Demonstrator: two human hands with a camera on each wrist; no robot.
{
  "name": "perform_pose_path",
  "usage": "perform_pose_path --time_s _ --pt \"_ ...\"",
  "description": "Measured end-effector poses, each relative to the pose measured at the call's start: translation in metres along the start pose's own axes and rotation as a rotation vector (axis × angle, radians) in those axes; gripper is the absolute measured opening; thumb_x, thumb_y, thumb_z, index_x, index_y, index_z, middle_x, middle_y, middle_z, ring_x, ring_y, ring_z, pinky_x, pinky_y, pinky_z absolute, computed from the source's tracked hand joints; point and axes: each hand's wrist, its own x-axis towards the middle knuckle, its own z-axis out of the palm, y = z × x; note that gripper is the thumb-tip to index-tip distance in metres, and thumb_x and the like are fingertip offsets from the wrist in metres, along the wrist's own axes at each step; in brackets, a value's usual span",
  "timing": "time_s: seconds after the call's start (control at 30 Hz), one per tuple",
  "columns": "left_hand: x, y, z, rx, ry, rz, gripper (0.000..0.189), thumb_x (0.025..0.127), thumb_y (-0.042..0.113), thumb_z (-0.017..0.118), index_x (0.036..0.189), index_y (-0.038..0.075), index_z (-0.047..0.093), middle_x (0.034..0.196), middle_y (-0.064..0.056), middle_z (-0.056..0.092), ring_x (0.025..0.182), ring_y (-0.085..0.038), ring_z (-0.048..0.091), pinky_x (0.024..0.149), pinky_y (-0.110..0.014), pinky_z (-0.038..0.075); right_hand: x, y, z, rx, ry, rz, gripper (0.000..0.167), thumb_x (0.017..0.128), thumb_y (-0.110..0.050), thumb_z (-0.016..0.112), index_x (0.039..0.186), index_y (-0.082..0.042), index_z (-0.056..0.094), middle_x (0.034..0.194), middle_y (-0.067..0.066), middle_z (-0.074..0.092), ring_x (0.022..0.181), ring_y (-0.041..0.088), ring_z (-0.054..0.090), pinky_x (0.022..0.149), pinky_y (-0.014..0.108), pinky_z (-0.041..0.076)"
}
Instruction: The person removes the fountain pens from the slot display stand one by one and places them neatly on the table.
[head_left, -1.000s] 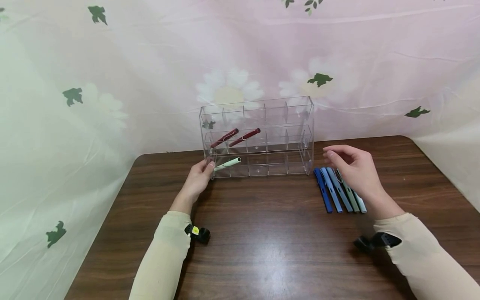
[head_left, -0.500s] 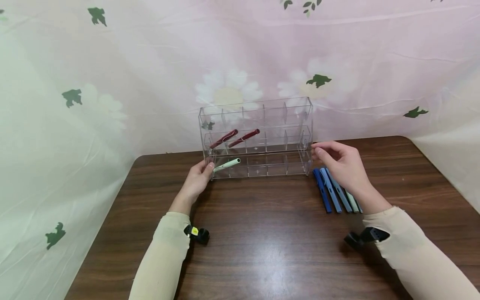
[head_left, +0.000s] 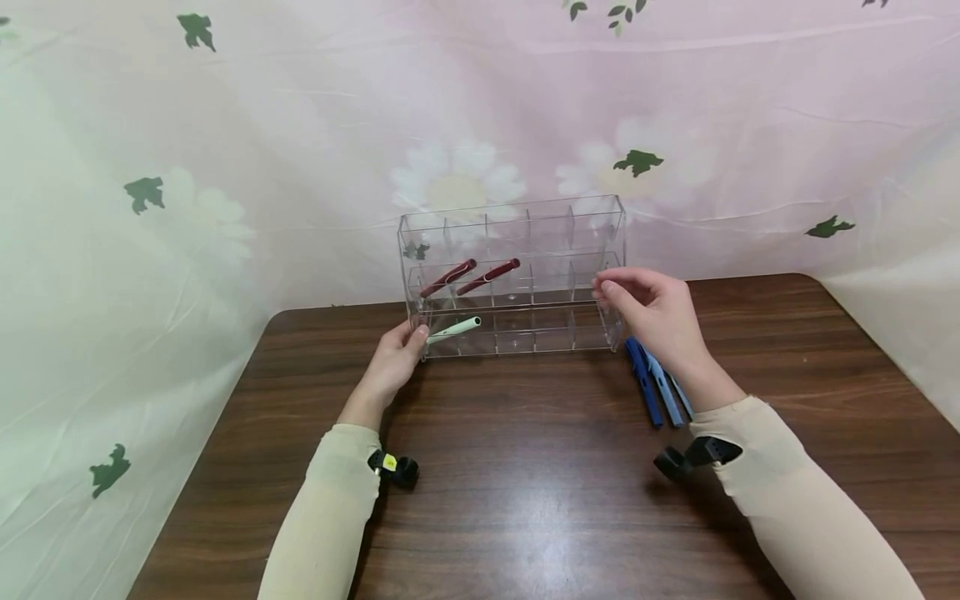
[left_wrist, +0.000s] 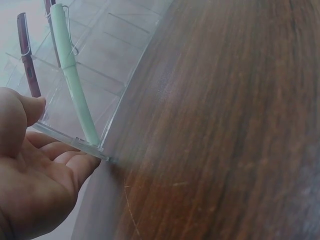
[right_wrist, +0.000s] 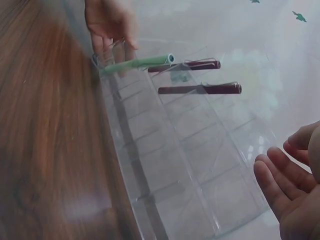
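Observation:
A clear tiered pen holder (head_left: 517, 342) with divided compartments stands at the back of the table. My left hand (head_left: 392, 357) grips its left end, the thumb (left_wrist: 34, 110) on one side of the wall and the fingers on the other. A mint green pen (head_left: 454, 329) leans in the lowest tier, beside that hand. Two dark red pens, a left one (head_left: 448, 278) and a right one (head_left: 489, 277), lean in the tier above. My right hand (head_left: 660, 321) hovers at the holder's right end, fingers loosely bent; the right wrist view shows nothing held in it.
Several pens lie on the wooden table (head_left: 525, 500) at the right, among them a dark blue pen (head_left: 643, 383) and a light blue pen (head_left: 664, 390); my right hand and wrist partly hide the group. A floral cloth (head_left: 315, 150) hangs close behind the holder.
My right hand has moved left and slightly up, from above the loose pens to the holder's right end. The left hand, the holder and its pens have stayed in place.

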Motion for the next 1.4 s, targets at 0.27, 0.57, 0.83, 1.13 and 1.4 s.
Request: perform_pose_path --time_s 0.27,0.57,0.83,1.13,1.4 --pt "0.001 -0.001 0.0 0.011 0.007 0.004 0.052 0.118 0.027 0.045 0.161 -0.002 0.045 0.169 -0.022 0.044 0.159 -0.036 0.038 0.132 -0.055 0.033 0.012 -0.007 0.017 0.048 -0.022 0.01 0.024 0.106 -0.009 0.069 0.123 0.007 0.076 0.116 0.016 0.081 0.093 -0.001 0.078 0.087 0.018 0.063" --pt "0.001 -0.002 -0.001 0.016 0.009 0.0 0.053 0.118 0.027 0.045 0.162 -0.001 0.043 0.17 -0.021 0.043 0.16 -0.036 0.037 0.132 -0.056 0.032 0.023 -0.01 0.033 0.095 -0.038 0.033 0.027 0.106 -0.011 0.069 0.126 0.006 0.075 0.127 0.03 0.075 0.095 -0.004 0.077 0.093 0.022 0.063" --pt "0.002 -0.003 -0.001 0.007 -0.004 0.008 0.056 0.118 0.026 0.044 0.168 0.002 0.034 0.173 -0.02 0.038 0.162 -0.036 0.033 0.133 -0.056 0.03 0.033 -0.009 0.045 0.03 -0.07 0.034 0.028 0.107 -0.013 0.069 0.131 0.001 0.075 0.131 0.022 0.077 0.103 0.002 0.078 0.089 0.012 0.059" --pt "0.0 -0.002 0.0 -0.003 0.0 0.0 0.055 0.118 0.027 0.044 0.166 0.0 0.038 0.171 -0.021 0.041 0.16 -0.035 0.036 0.132 -0.055 0.032 0.039 -0.008 0.059 0.041 -0.083 0.034 0.029 0.107 -0.01 0.069 0.132 0.002 0.074 0.13 0.02 0.077 0.111 0.017 0.079 0.088 0.011 0.059" --pt "0.0 -0.002 0.0 -0.013 0.003 -0.005 0.056 0.118 0.027 0.044 0.167 0.0 0.036 0.171 -0.021 0.041 0.16 -0.035 0.038 0.131 -0.053 0.034 0.041 -0.01 0.074 0.107 -0.074 0.053 0.032 0.107 -0.006 0.066 0.137 0.005 0.07 0.134 0.022 0.075 0.12 0.03 0.077 0.094 0.018 0.061"
